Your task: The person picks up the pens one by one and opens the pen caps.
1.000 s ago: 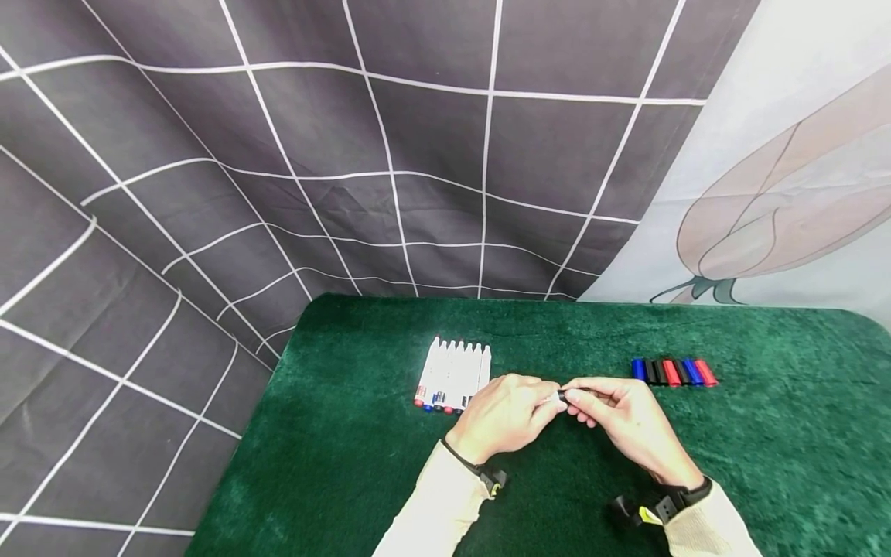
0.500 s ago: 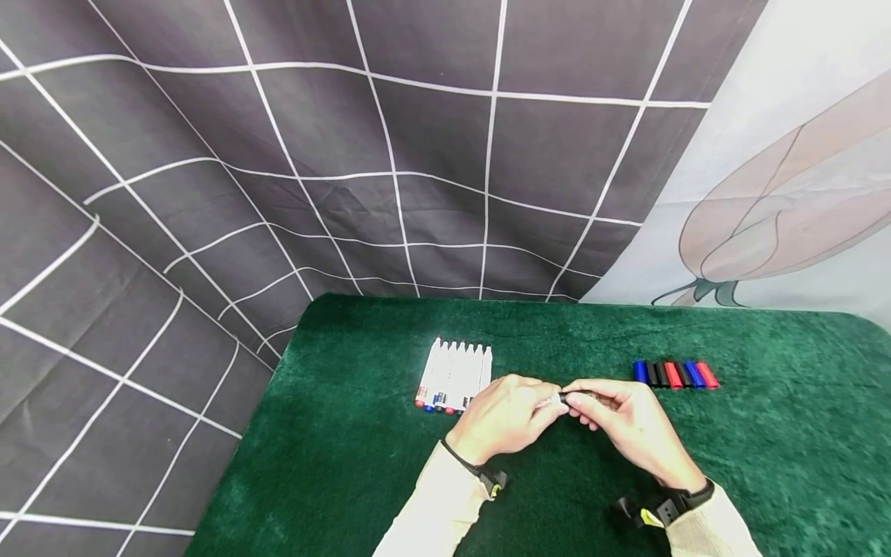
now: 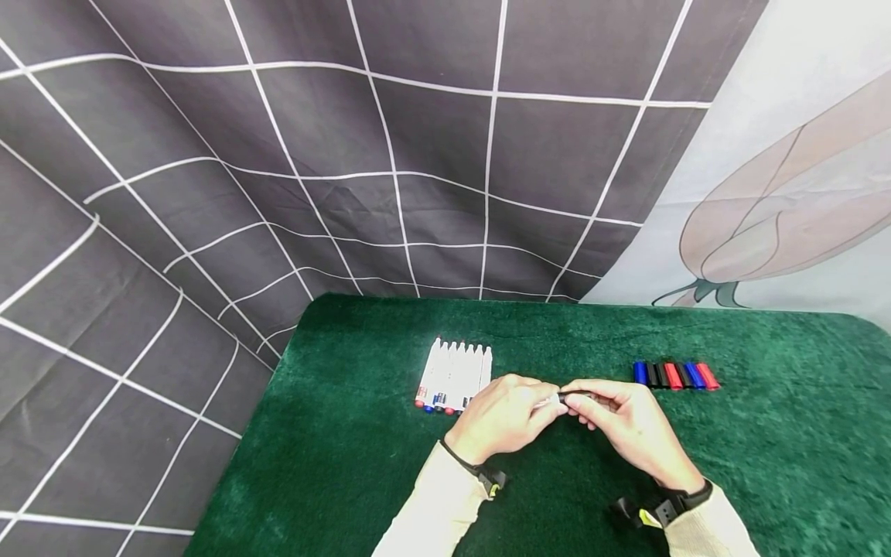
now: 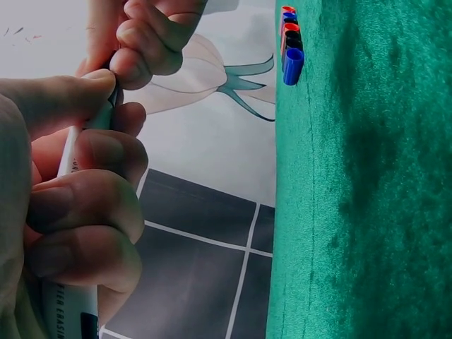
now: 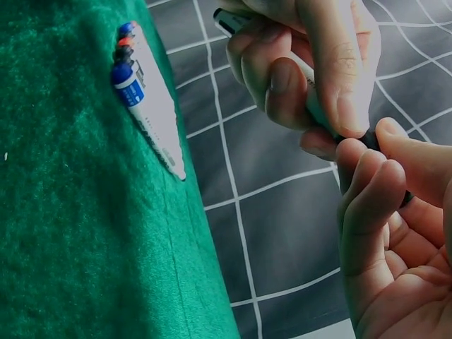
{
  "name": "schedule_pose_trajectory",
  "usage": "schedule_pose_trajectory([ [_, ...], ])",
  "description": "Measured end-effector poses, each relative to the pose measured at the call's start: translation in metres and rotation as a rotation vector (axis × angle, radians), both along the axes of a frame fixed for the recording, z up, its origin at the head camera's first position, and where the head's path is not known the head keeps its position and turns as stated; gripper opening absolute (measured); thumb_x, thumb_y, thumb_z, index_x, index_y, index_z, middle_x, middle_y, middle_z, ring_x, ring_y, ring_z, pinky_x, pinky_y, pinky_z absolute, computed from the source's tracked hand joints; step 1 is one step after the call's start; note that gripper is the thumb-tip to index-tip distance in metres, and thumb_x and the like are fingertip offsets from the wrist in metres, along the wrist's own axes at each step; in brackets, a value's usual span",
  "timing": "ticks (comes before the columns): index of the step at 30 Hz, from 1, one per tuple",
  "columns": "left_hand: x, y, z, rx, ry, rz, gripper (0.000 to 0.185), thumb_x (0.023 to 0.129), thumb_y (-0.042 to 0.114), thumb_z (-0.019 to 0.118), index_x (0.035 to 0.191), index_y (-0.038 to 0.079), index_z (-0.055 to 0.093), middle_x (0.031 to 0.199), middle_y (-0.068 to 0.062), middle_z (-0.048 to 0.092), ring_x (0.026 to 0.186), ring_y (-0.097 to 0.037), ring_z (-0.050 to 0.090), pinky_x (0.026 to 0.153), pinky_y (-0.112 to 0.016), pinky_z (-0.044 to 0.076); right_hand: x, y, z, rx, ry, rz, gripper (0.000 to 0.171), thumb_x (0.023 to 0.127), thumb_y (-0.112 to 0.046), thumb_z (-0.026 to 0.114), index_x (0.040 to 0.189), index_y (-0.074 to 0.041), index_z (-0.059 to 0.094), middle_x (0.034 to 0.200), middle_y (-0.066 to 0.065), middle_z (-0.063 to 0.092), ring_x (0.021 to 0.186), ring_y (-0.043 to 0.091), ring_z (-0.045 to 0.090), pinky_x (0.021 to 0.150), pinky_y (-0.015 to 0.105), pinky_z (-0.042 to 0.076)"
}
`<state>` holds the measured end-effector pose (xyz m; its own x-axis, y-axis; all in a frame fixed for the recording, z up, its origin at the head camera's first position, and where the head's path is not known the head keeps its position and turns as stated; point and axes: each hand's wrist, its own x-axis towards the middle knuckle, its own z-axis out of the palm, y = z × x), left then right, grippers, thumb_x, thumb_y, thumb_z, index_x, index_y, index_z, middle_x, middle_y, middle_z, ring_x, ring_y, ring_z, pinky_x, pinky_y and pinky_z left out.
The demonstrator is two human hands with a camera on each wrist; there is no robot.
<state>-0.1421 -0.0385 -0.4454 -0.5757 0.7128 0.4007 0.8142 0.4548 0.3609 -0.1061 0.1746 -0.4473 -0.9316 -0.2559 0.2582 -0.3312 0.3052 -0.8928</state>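
Seven markers lie together; six caps too.

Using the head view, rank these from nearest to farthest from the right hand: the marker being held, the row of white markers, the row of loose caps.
1. White marker with black cap, held in the right hand.
2. Row of loose blue, black and red caps, to its right.
3. Row of white markers, left, beyond the left hand.

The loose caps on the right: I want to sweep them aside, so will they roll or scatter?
The caps look small, light and rounded, so they would probably roll. The green felt may slow them. Lying unattached, they would likely scatter.
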Motion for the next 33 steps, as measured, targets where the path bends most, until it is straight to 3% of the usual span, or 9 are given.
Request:
schedule_pose_trajectory([
  [19,-0.0004,-0.0020,0.0011,0.022,-0.008,0.019,0.023,0.103,0.029,0.058,0.085,0.017,0.065,0.076,0.010,0.062,0.072,-0.003,0.058,0.065,-0.016,0.044,0.0011,-0.0046,-0.0012,-0.047,-0.023,-0.033,0.016,0.095,-0.005,0.067,0.109,-0.008,0.074,0.084,0.004,0.069,0.066,0.015,0.062,0.060,0.029,0.052],
  [33,-0.0012,-0.0023,-0.0006,0.034,-0.016,0.003,0.020,0.101,0.027,0.060,0.086,0.017,0.066,0.076,0.010,0.060,0.072,-0.003,0.057,0.066,-0.017,0.044,-0.0003,-0.0030,-0.0031,-0.072,0.001,0.020,0.019,0.095,0.000,0.065,0.111,-0.006,0.073,0.093,0.004,0.072,0.071,0.017,0.066,0.064,0.026,0.054],
])
